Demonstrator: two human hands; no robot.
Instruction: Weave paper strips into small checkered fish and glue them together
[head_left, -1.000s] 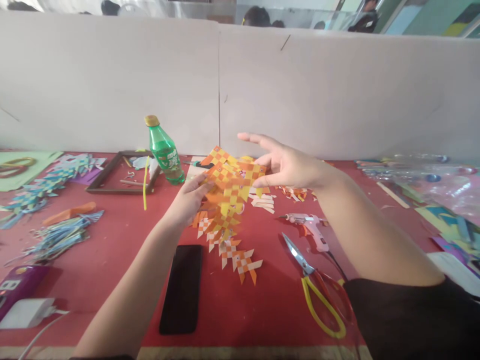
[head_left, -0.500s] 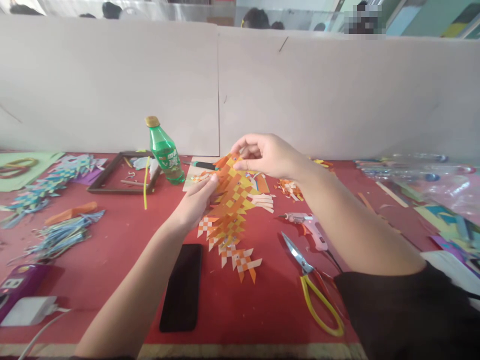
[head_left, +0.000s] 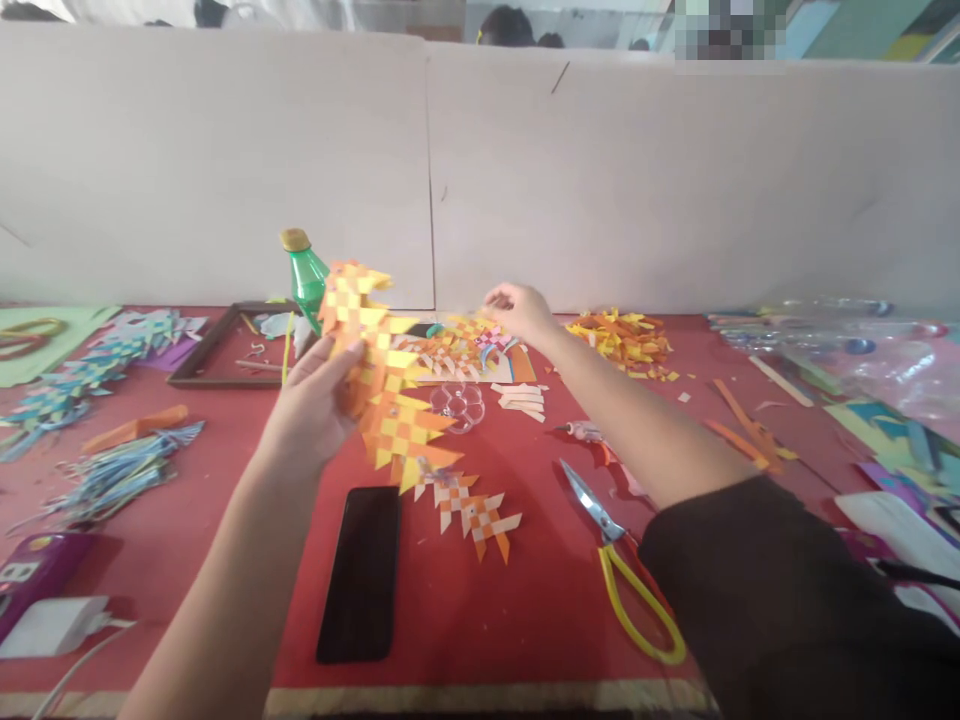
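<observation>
My left hand (head_left: 319,395) grips a long woven chain of orange and yellow paper (head_left: 386,385), lifted above the table in front of the green bottle (head_left: 306,275). My right hand (head_left: 521,308) is raised near the back middle, fingers bent together; whether anything small is between them cannot be made out. Below it lie woven orange paper pieces (head_left: 469,340) on a pale sheet. An orange and white woven piece (head_left: 480,515) rests on the table under the chain's lower end. A clear flower-shaped dish (head_left: 457,405) sits between my hands.
Scissors (head_left: 611,540), a pink glue gun (head_left: 589,432) and a black phone (head_left: 360,575) lie on the red table (head_left: 525,620). A brown tray (head_left: 225,382) and blue-green woven strips (head_left: 82,375) are at left. Orange and yellow scraps (head_left: 622,340) sit near the white partition (head_left: 675,190).
My left hand has moved left with the woven chain, which now hangs partly in front of the bottle. My right hand has come off the chain and opened a gap from it.
</observation>
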